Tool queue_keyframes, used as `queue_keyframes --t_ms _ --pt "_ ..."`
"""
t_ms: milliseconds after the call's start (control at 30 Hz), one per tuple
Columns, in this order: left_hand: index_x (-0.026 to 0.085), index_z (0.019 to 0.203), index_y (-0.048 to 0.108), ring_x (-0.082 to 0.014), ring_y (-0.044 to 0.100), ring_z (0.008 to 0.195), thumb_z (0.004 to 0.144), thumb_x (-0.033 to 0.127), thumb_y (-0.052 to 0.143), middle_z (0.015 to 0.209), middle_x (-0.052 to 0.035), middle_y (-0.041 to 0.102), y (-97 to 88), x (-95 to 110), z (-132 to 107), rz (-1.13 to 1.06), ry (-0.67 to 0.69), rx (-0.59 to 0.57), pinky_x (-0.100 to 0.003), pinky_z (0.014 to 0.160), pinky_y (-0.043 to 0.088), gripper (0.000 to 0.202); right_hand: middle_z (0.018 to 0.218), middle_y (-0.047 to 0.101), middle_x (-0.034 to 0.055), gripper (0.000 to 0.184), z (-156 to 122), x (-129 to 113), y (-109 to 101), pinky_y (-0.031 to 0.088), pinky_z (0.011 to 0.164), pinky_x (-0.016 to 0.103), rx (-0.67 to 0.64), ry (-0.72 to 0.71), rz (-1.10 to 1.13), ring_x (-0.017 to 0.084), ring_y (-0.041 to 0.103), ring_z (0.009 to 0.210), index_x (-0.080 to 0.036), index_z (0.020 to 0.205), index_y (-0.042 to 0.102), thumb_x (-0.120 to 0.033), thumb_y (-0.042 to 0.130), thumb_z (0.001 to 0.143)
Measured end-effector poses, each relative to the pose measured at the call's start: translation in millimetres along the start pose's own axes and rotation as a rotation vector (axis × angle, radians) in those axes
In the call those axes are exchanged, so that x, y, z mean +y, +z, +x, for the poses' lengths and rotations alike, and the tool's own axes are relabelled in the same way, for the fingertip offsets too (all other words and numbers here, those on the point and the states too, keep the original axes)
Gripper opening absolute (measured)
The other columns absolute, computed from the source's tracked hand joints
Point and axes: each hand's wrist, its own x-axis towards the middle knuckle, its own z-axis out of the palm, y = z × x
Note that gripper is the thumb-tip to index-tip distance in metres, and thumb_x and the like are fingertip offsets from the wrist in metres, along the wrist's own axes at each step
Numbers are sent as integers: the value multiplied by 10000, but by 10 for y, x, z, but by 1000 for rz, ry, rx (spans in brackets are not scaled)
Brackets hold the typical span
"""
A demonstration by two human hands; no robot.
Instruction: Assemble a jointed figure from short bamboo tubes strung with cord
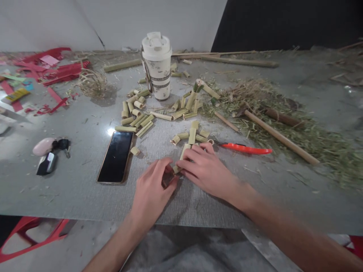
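1. At the near side of the grey table [76, 192], a row of cut stem pieces [192, 136] lay between and just ahead of the two hands.
2. The right hand [205, 166] was laid over the lower part of the row, its fingers bent and their tips touching the pieces, presumably to keep round, roll-prone sections in line. Whether they gripped or merely pressed, I could not tell.
3. The left hand [154, 185] was curled at the row's lower end, thumb and forefinger drawn near each other beside the end piece [177, 169]. Whether anything was pinched there, I could not tell.
4. Loose sections [138, 121] were scattered beyond the hands, probably kept there as a stock within reach.
5. The red-handled tool [245, 148] lay right of the row, likely parked clear of the fingers.
6. The phone [115, 158] and keys [64, 144] lay to the left; the lidded cup [160, 71] stood upright behind the loose sections.
7. The surface bore shavings [261, 102] and red scraps [62, 71]. A pale wall [121, 22] and dark panel [286, 26] rose behind; part of a red seat [36, 240] showed below.
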Motion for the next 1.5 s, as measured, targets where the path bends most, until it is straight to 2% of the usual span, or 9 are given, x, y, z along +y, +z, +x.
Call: queue_keyframes --t_ms 133,267,400,533,633,900,1067,1267,1500 --pt "272 1177 587 -210 707 883 938 161 739 1018 14 692 -25 12 13 72 42 -5 -330 762 527 304 1061 725 38 189 -18 143 -118 343 957 431 130 96 54 239 652 1041 -228 1267 715 -241 648 1091" --pt "226 1213 575 -298 712 963 1008 298 701 1132 -80 691 -64 89 148 300 200 -41 -418 792 565 251 1003 743 22 129 -54 343 -270 366 925 414 277 291 69 209 698 970 -223 1133 719 -182 609 1077" --pt "207 1331 553 -339 753 1005 1066 341 637 1130 -95 738 -71 246 427 457 274 -152 -422 768 567 309 1109 765 54 184 -66 335 -270 362 957 439 165 354 16 283 708 1079 -223 1168 723 -297 743 1001" --pt "263 1530 461 -346 798 923 1061 269 593 1153 -61 802 -49 312 627 516 220 -332 -377 606 468 488 1168 780 80 197 -65 246 -182 346 941 442 49 379 -51 308 691 1119 -199 1201 701 -213 679 1005" --pt "278 1528 478 -357 809 895 1033 235 560 1107 -47 829 -58 273 646 525 172 -396 -370 579 409 503 1146 801 64 162 -79 244 -143 327 929 443 54 373 -55 299 685 1083 -205 1163 698 -187 654 1008" --pt "289 1487 520 -328 800 874 979 193 511 1133 -56 829 -146 135 574 528 167 -420 -342 568 357 517 1134 808 31 131 -111 287 -132 301 923 442 71 361 -61 277 689 1081 -216 1147 692 -186 652 1026" --pt "299 1494 513 -326 803 959 984 200 545 1209 -66 820 -165 120 608 513 165 -406 -327 590 385 520 1121 810 32 146 -117 288 -142 310 939 446 71 356 -59 286 692 1081 -215 1157 695 -184 650 1021" --pt "334 1529 500 -327 800 949 999 368 669 1162 -50 820 -273 158 607 464 108 -442 -341 640 459 557 1148 814 68 126 -133 302 -129 342 971 457 70 366 -36 303 695 1102 -214 1137 706 -210 639 1031" --pt "310 1558 488 -336 791 943 955 416 724 1153 -81 808 -379 145 473 478 67 -465 -367 692 519 657 1125 822 71 125 -128 291 -154 345 962 469 86 370 -44 314 704 1086 -223 1138 714 -238 666 1024"
